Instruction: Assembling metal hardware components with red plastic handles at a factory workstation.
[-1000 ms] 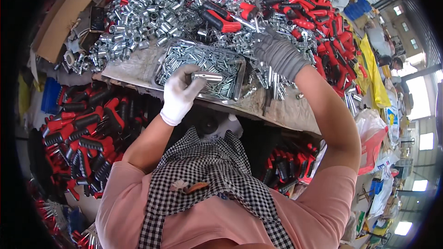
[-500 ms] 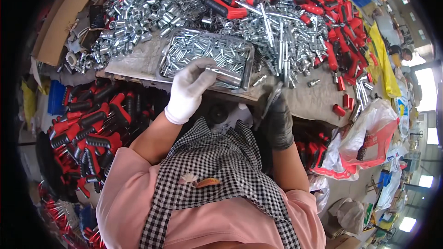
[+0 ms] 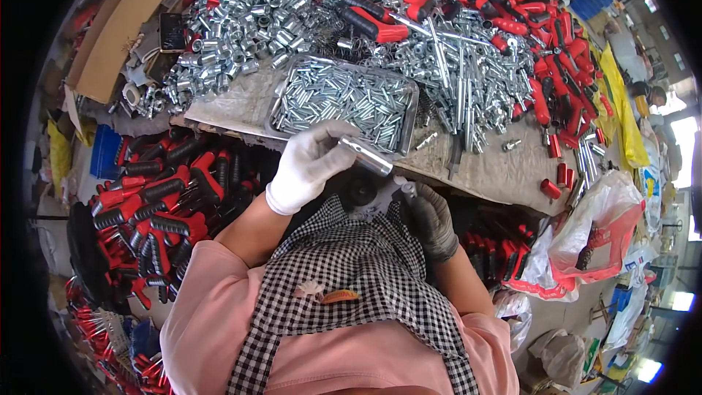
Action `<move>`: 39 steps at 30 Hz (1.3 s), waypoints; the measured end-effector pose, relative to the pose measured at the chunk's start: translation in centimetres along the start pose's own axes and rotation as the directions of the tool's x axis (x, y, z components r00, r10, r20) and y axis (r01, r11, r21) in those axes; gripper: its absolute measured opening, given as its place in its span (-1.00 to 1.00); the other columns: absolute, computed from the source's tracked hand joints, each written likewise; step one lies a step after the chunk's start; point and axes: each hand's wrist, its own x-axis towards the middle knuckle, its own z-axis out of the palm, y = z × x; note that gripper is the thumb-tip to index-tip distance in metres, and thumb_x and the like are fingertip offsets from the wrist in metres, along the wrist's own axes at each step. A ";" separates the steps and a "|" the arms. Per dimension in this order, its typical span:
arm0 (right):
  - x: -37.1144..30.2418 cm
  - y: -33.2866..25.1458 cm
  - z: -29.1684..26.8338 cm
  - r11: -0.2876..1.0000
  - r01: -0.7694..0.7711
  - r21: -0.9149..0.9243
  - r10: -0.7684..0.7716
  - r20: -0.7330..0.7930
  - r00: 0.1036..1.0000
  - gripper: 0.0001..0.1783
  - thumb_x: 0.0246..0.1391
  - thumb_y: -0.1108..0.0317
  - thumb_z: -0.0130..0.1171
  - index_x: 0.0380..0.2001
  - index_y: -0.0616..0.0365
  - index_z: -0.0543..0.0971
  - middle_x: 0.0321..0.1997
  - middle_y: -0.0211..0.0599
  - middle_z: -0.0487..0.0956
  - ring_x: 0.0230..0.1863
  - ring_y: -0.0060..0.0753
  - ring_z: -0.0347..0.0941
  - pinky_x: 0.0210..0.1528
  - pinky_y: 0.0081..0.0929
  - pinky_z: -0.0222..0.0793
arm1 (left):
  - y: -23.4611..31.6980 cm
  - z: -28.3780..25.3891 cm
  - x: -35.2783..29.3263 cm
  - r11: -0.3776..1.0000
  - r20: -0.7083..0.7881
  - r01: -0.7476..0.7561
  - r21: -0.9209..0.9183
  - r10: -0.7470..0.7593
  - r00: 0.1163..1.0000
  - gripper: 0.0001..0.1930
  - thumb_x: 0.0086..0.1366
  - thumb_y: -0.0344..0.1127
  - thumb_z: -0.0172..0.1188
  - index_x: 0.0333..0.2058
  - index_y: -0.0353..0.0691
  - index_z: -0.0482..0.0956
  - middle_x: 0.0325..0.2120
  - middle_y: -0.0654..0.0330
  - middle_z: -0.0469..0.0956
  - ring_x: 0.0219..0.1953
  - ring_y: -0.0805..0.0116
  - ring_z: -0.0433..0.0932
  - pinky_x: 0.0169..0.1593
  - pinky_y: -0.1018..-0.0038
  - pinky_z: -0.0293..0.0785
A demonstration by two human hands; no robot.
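Observation:
My left hand (image 3: 301,168), in a white glove, pinches a shiny metal tube (image 3: 371,159) by its upper end, just off the table's front edge. The tube tilts down to the right, towards my right hand (image 3: 433,223), which wears a dirty grey glove. Its fingers are closed on a small silvery metal piece (image 3: 408,189), too small to identify, a little apart from the tube's lower end. Beyond my left hand lies a metal tray (image 3: 414,111) filled with short metal pins (image 3: 340,95).
A large heap of metal sleeves (image 3: 256,11) covers the back of the table (image 3: 482,175). Red-and-black handles (image 3: 559,73) pile up at the right, and more handles (image 3: 164,212) sit below the table at left. A plastic bag (image 3: 596,230) hangs at the right edge.
My right hand has come down from the table edge, closer to my body and the tube. The tube has moved from over the tray to in front of it. The whole view has shifted slightly.

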 end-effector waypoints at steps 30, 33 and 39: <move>-0.1 -1.3 2.0 0.509 0.374 -0.775 -0.303 0.246 0.921 -0.46 0.07 0.46 0.06 0.17 0.19 0.37 -0.29 0.06 0.61 -0.36 0.12 0.58 -0.34 -0.17 0.51 | 1.9 0.9 1.0 0.726 0.108 -0.100 0.680 0.035 0.994 -0.82 0.16 -0.32 0.30 -0.56 -0.28 0.62 -0.72 0.23 0.49 -0.65 0.53 0.41 -0.55 0.48 0.30; -0.5 -1.0 1.1 0.711 0.293 -0.639 -0.296 0.107 0.949 -0.54 0.14 0.46 -0.05 0.13 0.36 0.39 -0.16 -0.13 0.60 -0.19 -0.39 0.55 -0.04 -0.45 0.44 | 1.9 -1.3 3.6 0.702 0.041 -0.199 0.684 0.235 0.971 -0.76 0.21 -0.17 0.27 -0.41 -0.26 0.67 -0.52 0.07 0.64 -0.56 0.40 0.58 -0.46 0.48 0.49; -1.4 -1.6 1.2 0.962 0.086 -0.260 -0.120 -0.118 0.986 -0.38 -0.02 0.25 0.42 0.06 0.34 0.47 -0.19 -0.33 0.59 -0.19 -0.56 0.47 -0.08 -0.55 0.41 | 3.7 -9.2 12.2 -0.030 -0.257 0.279 0.960 0.306 0.917 -0.38 0.13 0.22 0.19 -0.21 -0.33 0.62 -0.19 -0.12 0.57 -0.09 -0.10 0.55 -0.03 0.19 0.50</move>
